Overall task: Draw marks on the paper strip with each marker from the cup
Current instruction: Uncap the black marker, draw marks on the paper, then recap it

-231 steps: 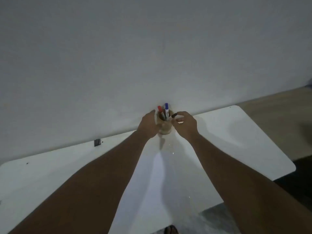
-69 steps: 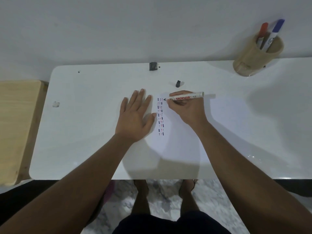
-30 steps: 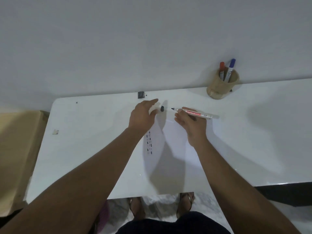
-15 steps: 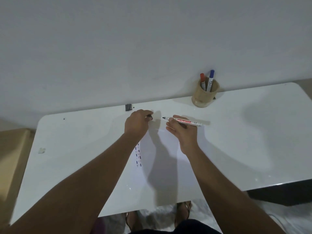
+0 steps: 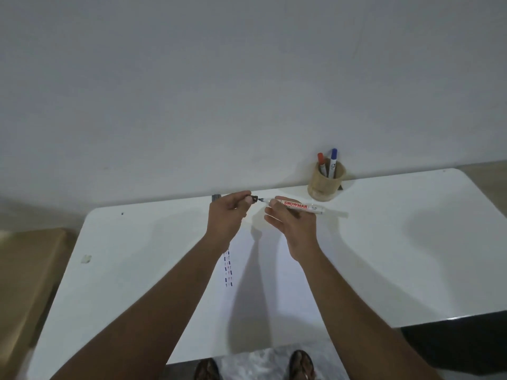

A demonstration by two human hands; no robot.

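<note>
My right hand (image 5: 294, 224) holds a white marker (image 5: 300, 207) with red lettering, its black tip pointing left. My left hand (image 5: 229, 215) pinches the marker's black cap (image 5: 254, 199) right in front of that tip, both raised above the table. The paper strip (image 5: 256, 272) lies on the white table (image 5: 397, 256) below my hands, with columns of short blue and red marks (image 5: 228, 267) partly hidden by my left forearm. A wooden cup (image 5: 326, 182) at the back right holds a red-capped marker (image 5: 321, 163) and a blue-capped marker (image 5: 333, 161).
A small dark clip (image 5: 216, 198) sits at the table's back edge by the wall. A scrap of paper (image 5: 86, 258) lies near the left edge. A wooden bench (image 5: 24, 283) stands left of the table. My feet (image 5: 300, 366) show below the front edge.
My left hand picked the black cap up off the table and brought it to the marker tip. My right hand lifted the marker off the paper. The camera has tilted up.
</note>
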